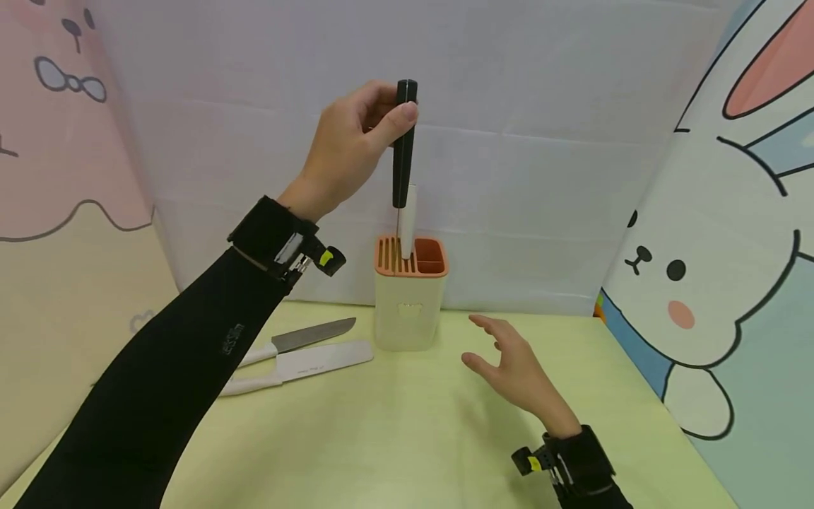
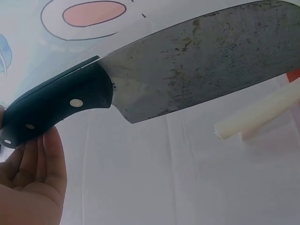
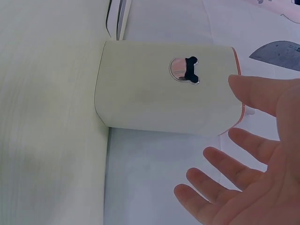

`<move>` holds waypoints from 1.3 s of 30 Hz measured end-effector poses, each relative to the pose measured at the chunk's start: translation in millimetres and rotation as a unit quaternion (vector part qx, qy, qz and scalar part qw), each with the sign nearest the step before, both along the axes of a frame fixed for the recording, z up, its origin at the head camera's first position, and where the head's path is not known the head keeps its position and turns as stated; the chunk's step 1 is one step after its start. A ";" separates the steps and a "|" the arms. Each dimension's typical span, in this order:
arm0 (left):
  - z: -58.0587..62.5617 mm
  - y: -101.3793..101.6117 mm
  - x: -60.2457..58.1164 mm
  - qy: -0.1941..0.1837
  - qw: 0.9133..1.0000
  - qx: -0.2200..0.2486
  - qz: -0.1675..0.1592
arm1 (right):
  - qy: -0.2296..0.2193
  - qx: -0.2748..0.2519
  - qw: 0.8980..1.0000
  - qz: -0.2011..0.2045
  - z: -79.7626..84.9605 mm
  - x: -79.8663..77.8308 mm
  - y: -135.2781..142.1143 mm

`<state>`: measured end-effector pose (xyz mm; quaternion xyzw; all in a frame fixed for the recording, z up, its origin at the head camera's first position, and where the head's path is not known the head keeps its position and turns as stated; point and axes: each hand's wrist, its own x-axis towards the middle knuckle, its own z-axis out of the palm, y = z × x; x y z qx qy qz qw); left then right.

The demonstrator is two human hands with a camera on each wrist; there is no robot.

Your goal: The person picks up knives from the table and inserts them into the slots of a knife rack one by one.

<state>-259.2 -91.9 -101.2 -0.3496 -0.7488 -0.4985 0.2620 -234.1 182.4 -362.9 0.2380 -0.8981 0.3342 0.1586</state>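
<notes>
Left hand: we have the left hand gripping the black-handled knife with a wide, dark-spotted grey steel blade; thumb and fingers pinch the upper part of the riveted handle.
Held knife: near-vertical, handle up, blade down, over the slotted side of the block; from the right wrist we see its tip just off the rim, not touching.
Block: cream box-shaped knife block with an orange top; upright on the pale yellow-green table; slots on our left, two open compartments on our right; shiny badge on its front.
Slot content: one smooth white knife handle sticks up from the slots, just beside the held blade.
Right hand: right hand released, holding nothing; thumb and fingers spread, near the block's right side, apart from it.
Table, left of block: white-handled knife with a tapered grey blade behind; white-handled knife with a broad rectangular blade in front, near the block; we see the black left sleeve covering part of their handles.
</notes>
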 end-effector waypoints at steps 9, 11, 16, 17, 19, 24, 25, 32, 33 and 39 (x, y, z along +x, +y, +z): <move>-4.0 1.6 -19.7 -0.008 1.000 -0.004 0.014 | -0.004 0.000 1.000 -0.004 0.7 0.6 0.0; -7.3 0.5 -29.2 -0.007 1.000 -0.012 0.020 | -0.002 0.002 1.000 -0.006 0.9 1.0 0.1; -16.9 -3.6 -50.7 -0.015 0.999 -0.028 0.034 | -0.002 0.003 1.000 -0.006 -0.8 0.1 0.6; -18.5 -4.0 -52.8 -0.018 0.999 -0.030 0.034 | -0.003 0.002 1.000 -0.006 -1.4 -0.2 0.9; -18.8 -3.0 -46.6 -0.024 0.999 -0.030 0.035 | -0.006 0.003 1.000 -0.009 -2.3 -0.3 1.3; -25.1 -3.7 -61.0 -0.024 0.999 -0.028 0.032 | -0.018 0.005 1.000 -0.006 -3.4 0.8 0.4; -26.6 -4.1 -66.5 -0.022 0.999 -0.029 0.032 | -0.019 0.006 1.000 -0.004 -3.5 0.8 0.0; -35.4 -5.7 -89.5 -0.011 0.999 -0.029 0.032 | -0.019 0.006 1.000 -0.004 -6.1 -1.6 -1.1; -37.0 -5.5 -91.0 -0.013 0.999 -0.029 0.031 | -0.021 0.008 1.000 -0.004 -7.5 -2.6 -1.0; -49.7 -5.7 -100.2 -0.011 0.999 -0.035 0.033 | -0.044 0.019 0.999 -0.007 -17.5 -6.7 0.4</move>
